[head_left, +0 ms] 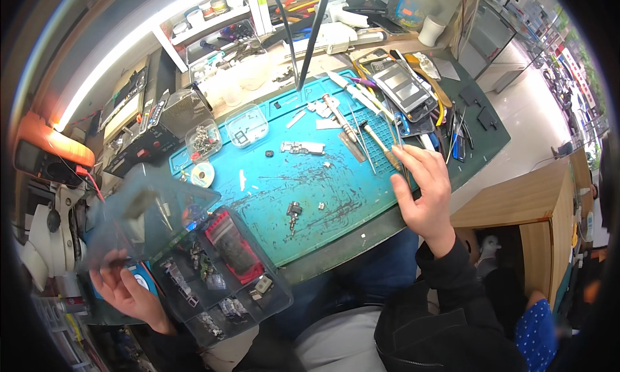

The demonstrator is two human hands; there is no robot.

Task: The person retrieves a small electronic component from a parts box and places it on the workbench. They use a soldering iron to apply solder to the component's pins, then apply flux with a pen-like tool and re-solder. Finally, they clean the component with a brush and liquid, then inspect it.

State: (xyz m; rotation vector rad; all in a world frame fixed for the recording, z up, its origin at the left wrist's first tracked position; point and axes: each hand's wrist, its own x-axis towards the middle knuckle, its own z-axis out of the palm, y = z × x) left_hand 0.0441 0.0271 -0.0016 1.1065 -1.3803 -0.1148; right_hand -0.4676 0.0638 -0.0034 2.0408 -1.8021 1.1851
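Observation:
My left hand (129,294) is beside a clear plastic compartment box (278,301), its thumb and fingers apart. The fingertips show blurred at the box's raised transparent lid (119,207), apparently against it. Small metal parts and a red-framed piece (236,246) lie in the box's compartments. Over the right edge of the teal work mat (271,233), my right hand (426,194) is open, thumb and fingers apart. Its fingertips are nearest a screwdriver (389,155) and other thin tools. A small dark part (294,214) and a silver metal part (303,148) lie on the mat.
Two small clear containers (247,125) and a solder spool (202,174) stand at the mat's far left. A disassembled phone (405,86) lies among tools at the far right. A black bench unit (158,126) and an orange-cased meter (51,152) are at left.

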